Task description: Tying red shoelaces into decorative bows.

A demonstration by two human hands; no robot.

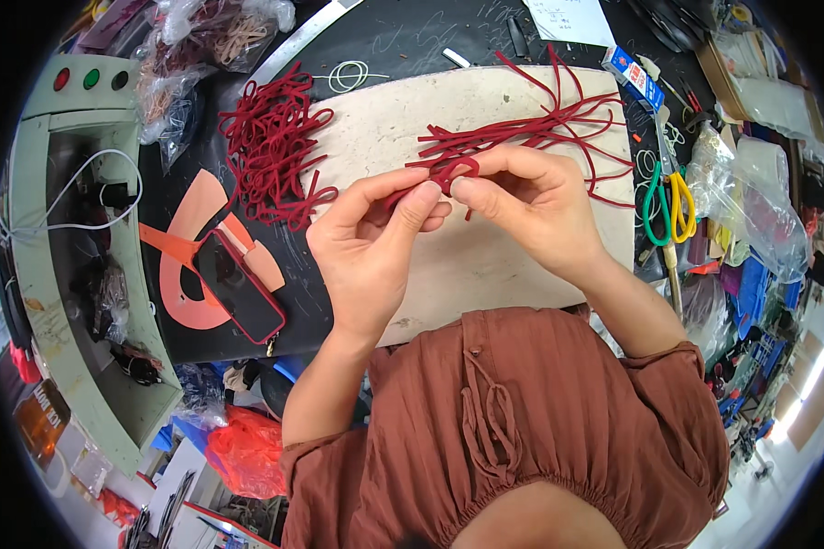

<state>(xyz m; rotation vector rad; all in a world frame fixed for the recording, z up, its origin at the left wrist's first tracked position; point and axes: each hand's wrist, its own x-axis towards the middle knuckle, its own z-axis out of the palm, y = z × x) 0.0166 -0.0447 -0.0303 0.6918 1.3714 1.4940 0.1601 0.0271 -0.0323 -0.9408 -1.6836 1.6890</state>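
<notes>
Left hand point(375, 238) and right hand point(545, 206): thumbs and forefingers pinched on one looped dark-red fabric cord point(446, 178), raised over a pale, stained board point(504, 274). Cord's long axis roughly left to right; fingers hide part. Just beyond, partly covered by the hands: straight dark-red strands point(499, 135), ends splaying rightward. Left: tangled heap of dark-red cord loops point(270, 137); red-cased phone point(239, 285) on flat orange pieces point(192, 316). Right: green and yellow scissor handles point(676, 203); blue-and-white carton point(634, 79). Beneath: black table point(403, 37).
</notes>
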